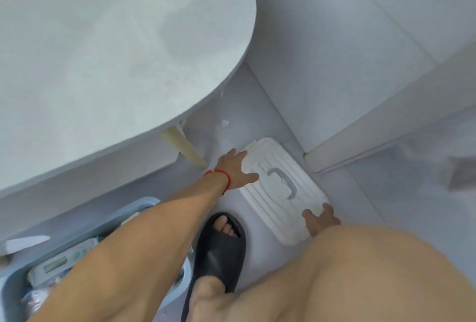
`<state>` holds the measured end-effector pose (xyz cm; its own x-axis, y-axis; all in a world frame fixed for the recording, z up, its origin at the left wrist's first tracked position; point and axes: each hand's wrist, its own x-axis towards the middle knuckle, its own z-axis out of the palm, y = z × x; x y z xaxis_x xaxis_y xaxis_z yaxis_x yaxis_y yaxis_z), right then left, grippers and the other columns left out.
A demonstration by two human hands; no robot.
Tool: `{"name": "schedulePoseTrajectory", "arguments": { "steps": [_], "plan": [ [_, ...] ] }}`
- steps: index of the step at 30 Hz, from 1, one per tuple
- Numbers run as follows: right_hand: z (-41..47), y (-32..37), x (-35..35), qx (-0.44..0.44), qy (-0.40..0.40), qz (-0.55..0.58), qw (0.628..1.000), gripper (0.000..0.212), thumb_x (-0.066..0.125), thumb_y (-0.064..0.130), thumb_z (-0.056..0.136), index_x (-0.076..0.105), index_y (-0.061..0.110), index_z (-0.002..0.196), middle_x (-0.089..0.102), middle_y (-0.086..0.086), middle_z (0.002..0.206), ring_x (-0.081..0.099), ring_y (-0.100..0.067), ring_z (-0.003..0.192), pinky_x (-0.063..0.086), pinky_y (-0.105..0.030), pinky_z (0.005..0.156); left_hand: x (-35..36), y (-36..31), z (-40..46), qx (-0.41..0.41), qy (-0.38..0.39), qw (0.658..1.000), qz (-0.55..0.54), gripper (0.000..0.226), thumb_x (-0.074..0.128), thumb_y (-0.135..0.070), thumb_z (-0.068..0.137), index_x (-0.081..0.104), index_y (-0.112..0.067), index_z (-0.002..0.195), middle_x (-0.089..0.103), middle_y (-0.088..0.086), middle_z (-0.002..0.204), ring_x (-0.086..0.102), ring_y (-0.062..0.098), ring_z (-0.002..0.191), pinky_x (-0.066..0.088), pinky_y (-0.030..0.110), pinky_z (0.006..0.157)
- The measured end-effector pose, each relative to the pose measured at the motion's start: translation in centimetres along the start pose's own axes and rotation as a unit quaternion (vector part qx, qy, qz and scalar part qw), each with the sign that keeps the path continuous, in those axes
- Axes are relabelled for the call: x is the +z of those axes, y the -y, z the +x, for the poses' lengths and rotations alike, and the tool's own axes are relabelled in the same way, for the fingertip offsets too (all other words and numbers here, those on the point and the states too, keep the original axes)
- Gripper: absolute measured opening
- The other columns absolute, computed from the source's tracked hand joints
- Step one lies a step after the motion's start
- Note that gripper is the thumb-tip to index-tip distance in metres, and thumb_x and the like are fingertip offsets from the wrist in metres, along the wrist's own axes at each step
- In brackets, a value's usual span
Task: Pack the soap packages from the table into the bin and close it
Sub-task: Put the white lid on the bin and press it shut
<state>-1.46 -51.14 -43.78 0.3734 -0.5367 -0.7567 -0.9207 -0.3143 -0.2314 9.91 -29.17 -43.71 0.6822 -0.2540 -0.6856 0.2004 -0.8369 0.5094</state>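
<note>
Pale tiled floor, round grey table (103, 51) far left, top bare in view. White ribbed plastic lid with grey handle (282, 188) lies flat on the floor. Left hand (235, 169) spread on its far-left edge, right hand (320, 220) fingers curled at the near-right corner. Blue plastic bin (144, 206) near left, soap packages (51, 266) inside. Lift level, both edges gripped, align before pressing down.
</note>
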Motion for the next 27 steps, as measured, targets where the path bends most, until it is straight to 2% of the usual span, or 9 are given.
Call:
{"name": "schedulePoseTrajectory", "arguments": {
  "steps": [3,7,9,13,18,20,22,25,27],
  "plan": [
    [1.1,-1.0,2.2,0.045,0.005,0.181,0.982,0.084,0.059,0.033,0.094,0.012,0.018,0.161,0.031,-0.015,0.16,0.038,-0.038,0.141,0.033,-0.055,0.115,1.2,0.1,2.6,-0.017,0.037,0.999,-0.006,0.1,0.069,-0.038,0.087,0.003,-0.022,0.16,-0.003,0.007,0.168,0.002,0.025,0.155,0.014,0.04,0.125],
    [1.6,-0.5,3.2,0.051,-0.032,0.273,0.96,0.09,0.062,0.038,0.086,0.012,0.024,0.16,0.033,-0.012,0.159,0.035,-0.038,0.142,0.032,-0.057,0.115,2.2,-0.1,3.9,-0.034,-0.005,0.998,-0.057,0.096,0.07,-0.032,0.08,0.012,-0.024,0.157,0.029,0.007,0.155,0.03,0.031,0.142,0.038,0.04,0.112],
    [1.5,-0.2,2.9,0.037,-0.056,0.255,0.965,0.094,0.066,0.037,0.082,0.014,0.026,0.159,0.033,-0.011,0.159,0.031,-0.039,0.143,0.032,-0.058,0.114,1.5,-0.2,3.9,-0.071,-0.032,0.994,-0.082,0.086,0.069,-0.035,0.078,0.026,-0.025,0.152,0.035,0.009,0.144,0.035,0.034,0.134,0.042,0.042,0.105],
    [1.4,0.6,0.7,-0.019,-0.087,0.191,0.978,0.086,0.07,0.03,0.081,0.025,0.022,0.155,0.033,-0.013,0.151,0.03,-0.036,0.136,0.036,-0.053,0.108,-0.1,-0.3,1.4,-0.129,-0.097,0.985,-0.06,0.073,0.066,-0.042,0.083,0.041,-0.01,0.144,0.033,0.013,0.144,0.042,0.038,0.129,0.041,0.04,0.105],
    [-0.7,2.4,-2.0,-0.123,-0.045,0.144,0.981,0.08,0.055,0.035,0.07,0.04,0.025,0.147,0.046,-0.011,0.139,0.041,-0.034,0.131,0.038,-0.053,0.111,-1.3,-0.4,-6.2,-0.073,-0.299,0.942,-0.136,0.042,0.063,-0.022,0.085,0.06,-0.003,0.123,0.052,0.02,0.128,0.053,0.039,0.115,0.045,0.042,0.104],
    [-2.0,3.6,-2.7,-0.182,-0.03,0.128,0.974,0.065,0.053,0.032,0.066,0.054,0.03,0.13,0.057,-0.008,0.128,0.051,-0.033,0.123,0.043,-0.052,0.107,-2.0,0.4,-10.1,-0.063,-0.346,0.922,-0.162,0.037,0.064,-0.021,0.085,0.061,-0.004,0.118,0.05,0.02,0.122,0.052,0.036,0.107,0.046,0.041,0.104],
    [-3.2,4.8,-3.2,-0.252,0.006,0.105,0.962,0.051,0.057,0.025,0.063,0.062,0.027,0.113,0.067,-0.008,0.115,0.061,-0.033,0.112,0.051,-0.049,0.099,-2.1,1.9,-13.8,-0.074,-0.362,0.91,-0.19,0.043,0.067,-0.022,0.084,0.059,-0.01,0.124,0.045,0.016,0.124,0.049,0.026,0.097,0.046,0.037,0.105],
    [-5.5,6.8,-5.1,-0.313,0.074,0.039,0.946,0.061,0.065,0.02,0.062,0.06,0.028,0.123,0.067,-0.003,0.117,0.063,-0.026,0.113,0.052,-0.041,0.095,-2.1,4.0,-18.7,-0.114,-0.329,0.905,-0.246,0.053,0.071,-0.033,0.082,0.05,-0.012,0.126,0.055,0.011,0.119,0.059,0.03,0.101,0.055,0.047,0.094],
    [-7.2,7.9,-6.7,-0.322,0.123,-0.008,0.939,0.061,0.069,0.01,0.074,0.056,0.03,0.131,0.067,0.001,0.113,0.065,-0.019,0.106,0.053,-0.036,0.088,-2.2,5.1,-21.0,-0.139,-0.309,0.906,-0.254,0.051,0.07,-0.037,0.084,0.045,-0.01,0.12,0.061,0.011,0.112,0.063,0.036,0.101,0.057,0.049,0.086]
  ]
}}
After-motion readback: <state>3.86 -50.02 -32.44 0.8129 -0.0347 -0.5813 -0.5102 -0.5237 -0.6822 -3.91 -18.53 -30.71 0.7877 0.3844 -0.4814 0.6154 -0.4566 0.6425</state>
